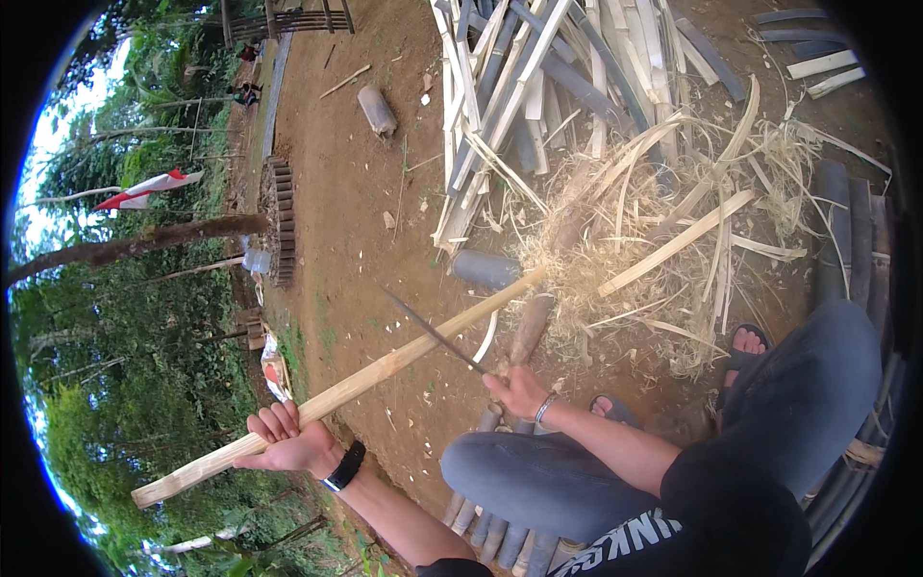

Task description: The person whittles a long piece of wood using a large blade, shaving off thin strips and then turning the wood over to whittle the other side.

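Note:
A long pale bamboo strip [375,373] slants from the lower left up to the pile of shavings in the middle. Around its lower part my left hand [293,439], with a black wristband, is closed. My right hand [522,391], wearing a bracelet, grips a long thin-bladed knife [431,332]; the handle is mostly hidden in the fist. The blade crosses the strip about midway along it, with the tip pointing up and left. Whether the edge touches the wood I cannot tell. The strip's far end meets the curly bamboo shavings [601,245].
Many split bamboo strips [524,77] lie heaped beyond the shavings. Short bamboo pieces [377,111] rest on the brown dirt ground [336,212]. My bent knees flank the work, above a bamboo-pole seat [490,539]. A red and white flag [144,189] hangs at the left near trees.

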